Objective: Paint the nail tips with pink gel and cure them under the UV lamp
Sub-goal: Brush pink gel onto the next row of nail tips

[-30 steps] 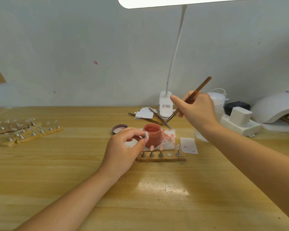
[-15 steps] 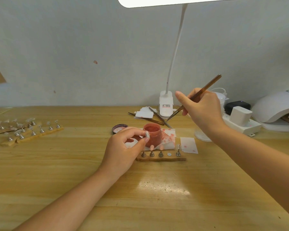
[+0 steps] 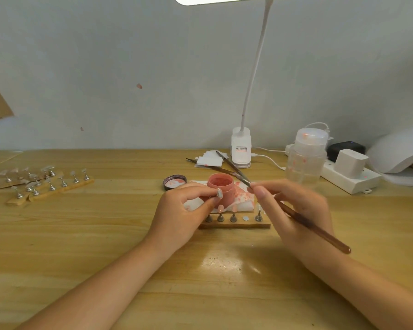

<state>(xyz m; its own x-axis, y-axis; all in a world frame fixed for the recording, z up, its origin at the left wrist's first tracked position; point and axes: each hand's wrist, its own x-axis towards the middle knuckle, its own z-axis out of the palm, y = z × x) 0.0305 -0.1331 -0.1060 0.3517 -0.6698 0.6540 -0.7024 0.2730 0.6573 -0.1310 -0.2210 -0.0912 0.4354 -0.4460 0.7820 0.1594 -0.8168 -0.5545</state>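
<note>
Left hand (image 3: pixel 184 217) pinches nail tip (image 3: pixel 219 193) beside open pink jar (image 3: pixel 220 188), right hand (image 3: pixel 296 215) grips brush (image 3: pixel 312 228), blurred, bare table (image 3: pixel 81 246) nearside.

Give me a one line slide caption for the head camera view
Left hand pinches a nail tip beside the open pink gel jar; right hand holds a brown brush.

One open pink gel jar (image 3: pixel 219 188), one lid (image 3: pixel 174 182), one brush (image 3: pixel 303 222), four metal pegs (image 3: pixel 220 218) on the near wooden strip (image 3: pixel 234 226).
</note>
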